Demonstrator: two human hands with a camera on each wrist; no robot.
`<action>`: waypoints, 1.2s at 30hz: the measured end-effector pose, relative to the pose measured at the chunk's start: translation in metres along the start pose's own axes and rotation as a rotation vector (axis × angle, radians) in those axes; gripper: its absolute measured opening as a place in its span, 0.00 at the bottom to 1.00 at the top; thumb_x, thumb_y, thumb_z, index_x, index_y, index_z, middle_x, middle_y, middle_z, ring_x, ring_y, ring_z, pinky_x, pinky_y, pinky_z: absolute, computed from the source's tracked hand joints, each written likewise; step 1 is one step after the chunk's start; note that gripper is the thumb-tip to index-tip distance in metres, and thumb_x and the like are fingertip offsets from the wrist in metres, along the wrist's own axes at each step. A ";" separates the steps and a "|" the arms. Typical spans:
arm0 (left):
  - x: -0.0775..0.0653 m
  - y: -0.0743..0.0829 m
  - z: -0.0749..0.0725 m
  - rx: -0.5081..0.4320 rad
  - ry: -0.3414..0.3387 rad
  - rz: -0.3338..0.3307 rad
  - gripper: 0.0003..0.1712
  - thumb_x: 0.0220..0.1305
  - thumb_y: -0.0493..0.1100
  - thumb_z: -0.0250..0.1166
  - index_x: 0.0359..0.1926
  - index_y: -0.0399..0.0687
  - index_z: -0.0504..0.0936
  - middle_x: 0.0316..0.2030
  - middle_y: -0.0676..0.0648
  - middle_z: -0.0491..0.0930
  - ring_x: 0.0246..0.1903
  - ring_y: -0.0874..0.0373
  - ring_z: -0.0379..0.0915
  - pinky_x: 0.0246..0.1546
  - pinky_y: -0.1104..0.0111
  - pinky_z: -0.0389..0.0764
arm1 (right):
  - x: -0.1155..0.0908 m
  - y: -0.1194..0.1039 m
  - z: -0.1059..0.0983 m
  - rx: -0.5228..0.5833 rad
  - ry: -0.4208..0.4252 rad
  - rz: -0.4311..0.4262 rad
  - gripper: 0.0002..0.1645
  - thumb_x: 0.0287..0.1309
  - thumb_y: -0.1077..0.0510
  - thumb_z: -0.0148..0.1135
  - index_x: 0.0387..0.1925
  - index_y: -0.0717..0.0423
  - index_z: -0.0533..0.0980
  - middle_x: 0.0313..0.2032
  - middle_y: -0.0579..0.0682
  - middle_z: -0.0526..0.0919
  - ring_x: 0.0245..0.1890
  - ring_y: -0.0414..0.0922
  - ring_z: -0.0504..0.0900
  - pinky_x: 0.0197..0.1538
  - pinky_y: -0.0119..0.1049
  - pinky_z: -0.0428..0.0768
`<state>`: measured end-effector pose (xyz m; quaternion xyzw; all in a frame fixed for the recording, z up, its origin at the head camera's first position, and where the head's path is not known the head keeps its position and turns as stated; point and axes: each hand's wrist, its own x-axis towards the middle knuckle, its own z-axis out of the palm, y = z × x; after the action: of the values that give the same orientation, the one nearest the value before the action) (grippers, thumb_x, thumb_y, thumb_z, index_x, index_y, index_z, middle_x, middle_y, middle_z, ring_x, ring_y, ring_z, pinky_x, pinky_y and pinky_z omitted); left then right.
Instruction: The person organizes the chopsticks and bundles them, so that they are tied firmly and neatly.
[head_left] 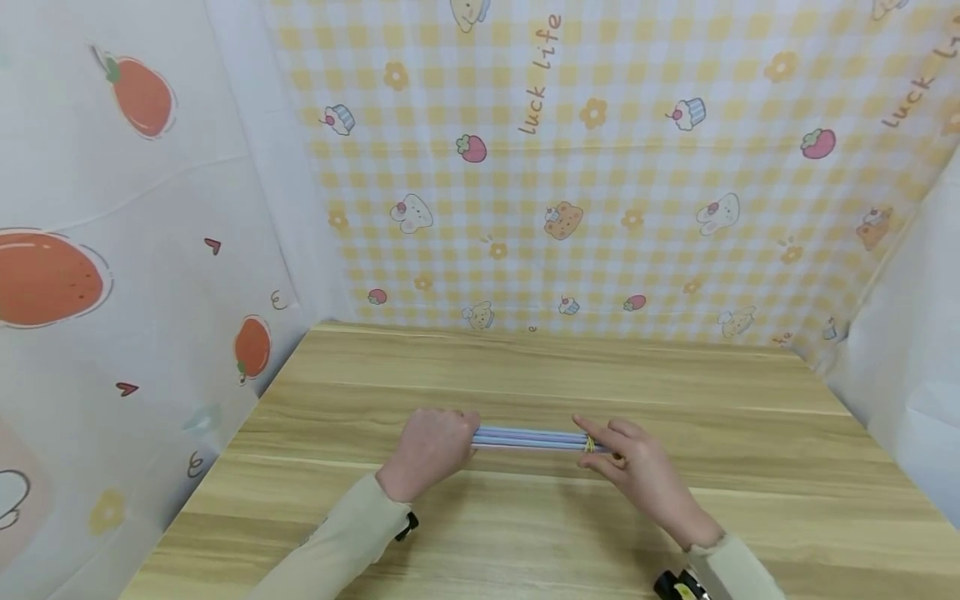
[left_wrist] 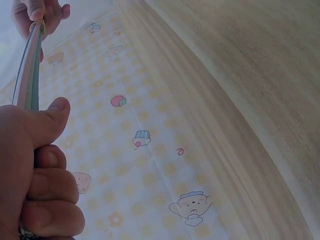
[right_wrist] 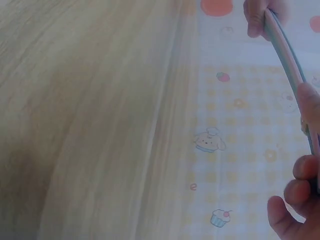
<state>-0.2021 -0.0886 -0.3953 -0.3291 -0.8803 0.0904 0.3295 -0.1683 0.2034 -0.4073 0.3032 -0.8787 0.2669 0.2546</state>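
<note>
A bundle of thin pastel sticks [head_left: 528,437] in blue, pink, green and purple lies level between the hands, above the table. My left hand [head_left: 433,448] grips its left end, fingers curled round it and the thumb along it in the left wrist view. A yellow rubber band [head_left: 590,444] circles the bundle near its right end. There my right hand [head_left: 647,468] holds the sticks, thumb below and forefinger above the band. In the right wrist view the right thumb [right_wrist: 309,102] presses along the sticks. Both ends are mostly hidden by the hands.
The wood-grain table [head_left: 525,367] runs beneath both hands. A yellow checked cloth [head_left: 525,183] hangs at its back edge, and white printed sheets [head_left: 172,192] stand along the sides. Black straps show at both cuffs.
</note>
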 end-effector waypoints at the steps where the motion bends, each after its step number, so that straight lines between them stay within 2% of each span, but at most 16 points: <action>1: 0.000 0.000 0.000 -0.001 0.001 -0.001 0.22 0.48 0.47 0.70 0.12 0.55 0.64 0.10 0.58 0.47 0.13 0.67 0.37 0.11 0.76 0.40 | 0.000 0.000 -0.002 0.000 -0.009 0.007 0.34 0.40 0.60 0.74 0.55 0.59 0.77 0.26 0.35 0.70 0.25 0.27 0.67 0.27 0.23 0.74; 4: 0.000 -0.001 0.001 -0.002 -0.004 -0.008 0.22 0.48 0.47 0.69 0.12 0.55 0.63 0.10 0.58 0.47 0.13 0.67 0.37 0.11 0.76 0.39 | 0.000 -0.001 -0.008 -0.016 -0.028 0.009 0.34 0.42 0.61 0.74 0.55 0.60 0.75 0.31 0.38 0.74 0.29 0.30 0.70 0.29 0.25 0.75; 10: 0.000 -0.002 0.002 -0.008 -0.004 -0.014 0.23 0.47 0.46 0.69 0.12 0.56 0.61 0.10 0.58 0.46 0.13 0.67 0.36 0.12 0.76 0.39 | 0.004 0.001 -0.015 -0.078 -0.027 -0.057 0.24 0.41 0.67 0.73 0.45 0.61 0.79 0.35 0.44 0.79 0.31 0.33 0.75 0.31 0.23 0.75; 16: 0.001 -0.001 0.002 -0.012 -0.003 -0.008 0.23 0.48 0.46 0.69 0.12 0.56 0.62 0.10 0.58 0.46 0.13 0.67 0.37 0.11 0.76 0.39 | 0.006 -0.002 -0.013 -0.079 -0.054 -0.074 0.22 0.43 0.68 0.72 0.45 0.60 0.80 0.36 0.43 0.80 0.30 0.30 0.73 0.30 0.21 0.74; 24: 0.000 0.000 0.002 -0.017 -0.015 -0.009 0.23 0.47 0.45 0.69 0.12 0.55 0.61 0.10 0.58 0.46 0.13 0.67 0.36 0.12 0.76 0.39 | 0.005 -0.002 -0.004 0.002 -0.005 -0.073 0.24 0.41 0.69 0.72 0.46 0.63 0.79 0.33 0.42 0.76 0.27 0.28 0.67 0.29 0.16 0.69; 31: 0.001 0.000 0.000 -0.021 -0.005 -0.010 0.23 0.47 0.45 0.69 0.12 0.56 0.61 0.10 0.59 0.46 0.13 0.68 0.36 0.12 0.77 0.39 | 0.005 -0.001 0.003 -0.044 0.047 -0.081 0.29 0.35 0.66 0.75 0.47 0.62 0.81 0.30 0.39 0.73 0.26 0.28 0.64 0.30 0.13 0.64; 36: 0.002 0.001 0.000 -0.030 -0.011 -0.013 0.23 0.48 0.45 0.69 0.12 0.56 0.61 0.10 0.59 0.46 0.13 0.68 0.36 0.12 0.77 0.38 | 0.006 -0.003 0.006 -0.108 0.082 -0.076 0.32 0.32 0.63 0.77 0.48 0.55 0.82 0.25 0.36 0.68 0.24 0.28 0.59 0.26 0.14 0.60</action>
<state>-0.2025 -0.0865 -0.3944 -0.3276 -0.8856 0.0769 0.3202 -0.1720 0.1952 -0.4074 0.3110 -0.8685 0.2214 0.3164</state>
